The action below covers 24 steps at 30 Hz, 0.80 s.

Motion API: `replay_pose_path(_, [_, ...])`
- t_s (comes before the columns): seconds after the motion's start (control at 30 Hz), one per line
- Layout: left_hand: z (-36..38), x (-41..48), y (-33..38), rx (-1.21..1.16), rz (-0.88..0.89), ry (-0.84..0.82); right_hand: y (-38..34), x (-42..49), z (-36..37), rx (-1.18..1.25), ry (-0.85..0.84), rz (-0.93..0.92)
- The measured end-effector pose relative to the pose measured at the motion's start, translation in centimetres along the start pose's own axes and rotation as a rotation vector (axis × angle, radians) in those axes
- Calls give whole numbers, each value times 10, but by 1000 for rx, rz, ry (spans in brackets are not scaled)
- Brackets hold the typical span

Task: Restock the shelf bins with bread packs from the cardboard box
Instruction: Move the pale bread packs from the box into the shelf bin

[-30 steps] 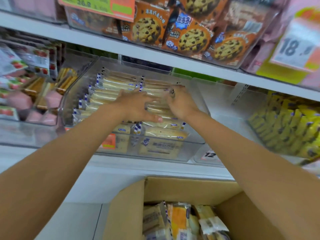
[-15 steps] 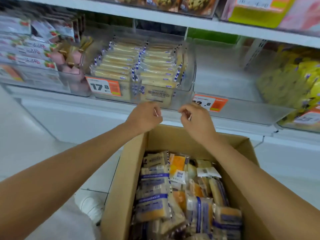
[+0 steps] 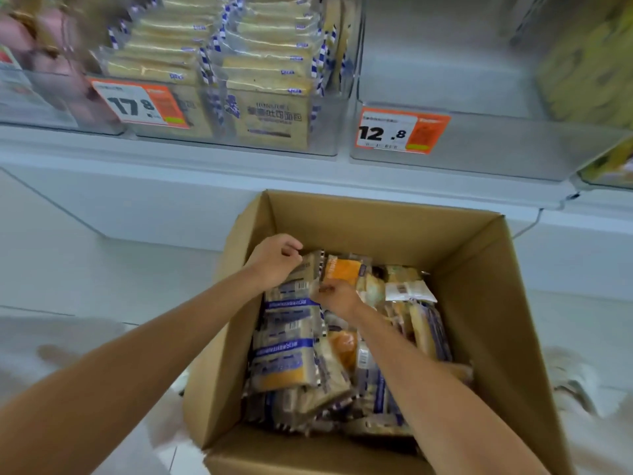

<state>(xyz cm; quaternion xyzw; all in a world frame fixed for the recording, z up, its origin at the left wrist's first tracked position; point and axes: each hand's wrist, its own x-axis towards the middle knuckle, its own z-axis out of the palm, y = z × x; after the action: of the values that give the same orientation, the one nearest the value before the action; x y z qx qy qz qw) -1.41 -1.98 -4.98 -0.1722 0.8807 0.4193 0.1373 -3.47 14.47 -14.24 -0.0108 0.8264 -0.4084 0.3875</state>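
Left hand [image 3: 274, 259] on bread pack [image 3: 309, 269]

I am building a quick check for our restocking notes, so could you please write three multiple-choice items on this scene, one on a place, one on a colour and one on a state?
1. Where are the left hand and the right hand?
A. in a shelf bin
B. in the cardboard box
C. on the floor

2. What is the main colour beside the white on the 12.8 price tag?
A. blue
B. orange
C. purple

3. What is the state of the clear bin behind the 17.8 tag?
A. filled with rows of bread packs
B. bare
C. tipped over

Answers:
1 B: both hands grip a bread pack at the box's far left.
2 B: its right part is orange.
3 A: packs fill it up to the front wall.
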Motion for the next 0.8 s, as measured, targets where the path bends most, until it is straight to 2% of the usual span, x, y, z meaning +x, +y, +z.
replay_pose_path(0.2, [7, -3, 6, -91, -43, -49, -10, -10, -42, 179, 152, -24])
replay_pose_path(0.27, [14, -8, 13, -86, -18, -146, -26, -26, -63, 371, 130, -29])
replay_pose_path(0.33, [27, -16, 24, -160, -17, -251, -42, -44, -79, 443, 81, -92])
replay_pose_path(0.37, [34, -20, 28, -218, -33, -247, -46, -51, -85, 462, 30, -124])
replay_pose_path(0.47, [46, -22, 33, -432, -166, -50, -45, -71, -102, 535, -82, -170])
replay_pose_path(0.53, [41, -22, 30, -579, -266, -56, -37, -77, -111, 519, 10, -185])
replay_pose_path(0.6, [33, -25, 29, -681, -320, -176, -26, -77, -117, 385, 208, -161])
replay_pose_path(0.67, [29, -30, 31, -713, -316, -247, -16, -78, -116, 331, 280, -110])
replay_pose_path(0.8, [27, -32, 29, -850, -302, -287, -9, -78, -100, 582, 119, -65])
